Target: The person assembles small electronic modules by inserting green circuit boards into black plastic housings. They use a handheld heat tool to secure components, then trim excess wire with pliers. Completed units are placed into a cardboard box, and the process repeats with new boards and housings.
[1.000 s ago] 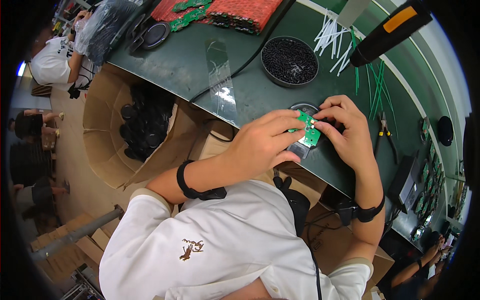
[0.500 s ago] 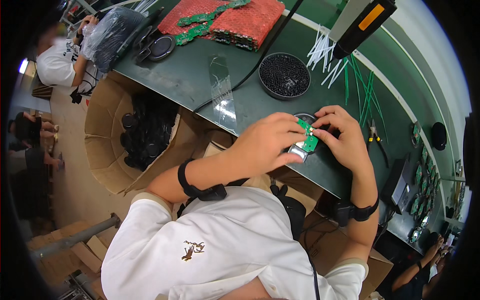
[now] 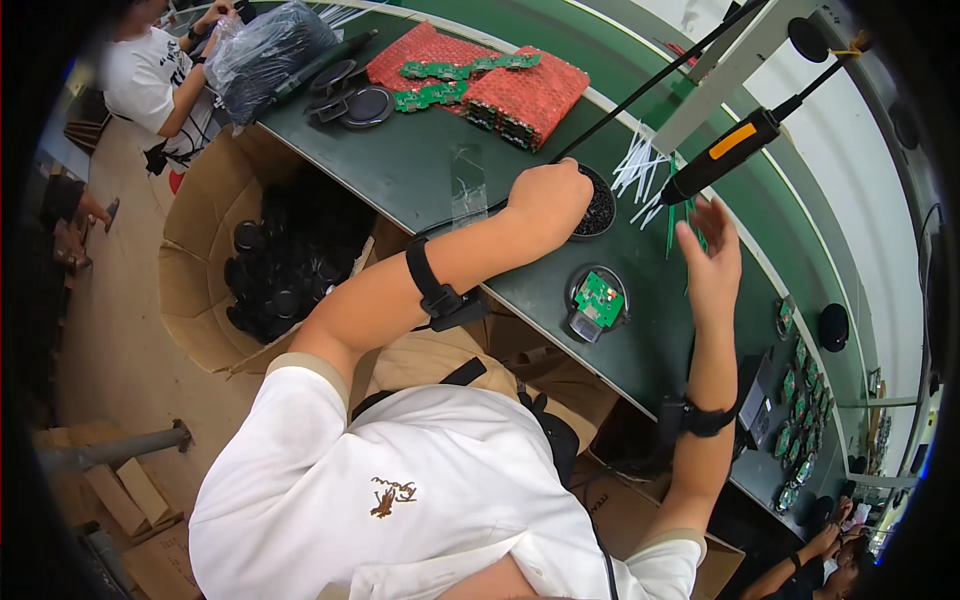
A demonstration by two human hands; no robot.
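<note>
My left hand [image 3: 552,203] reaches over the near left side of a round dish [image 3: 600,208] full of small black screws. Its fingers are curled in, and their tips are hidden behind the back of the hand. Raised beside the hanging black electric screwdriver [image 3: 722,158], my right hand [image 3: 712,250] is open, thumb and fingers apart, with nothing in it. Between my forearms, a green circuit board [image 3: 599,299] rests in a round black housing [image 3: 625,308] on the bench. A small grey-framed square part [image 3: 585,326] sits at the board's near end.
Red bubble wrap [image 3: 528,95] with stacked boards lies at the back, white cable ties [image 3: 637,165] beyond the dish. Left of the bench, a cardboard box [image 3: 205,215] holds black round parts. Several assembled boards [image 3: 790,400] line the right side. A co-worker [image 3: 150,75] stands far left.
Both hands have left the circuit board, which now lies in the round housing. My left hand has moved to the screw dish; my right hand has risen toward the screwdriver. The view has shifted.
</note>
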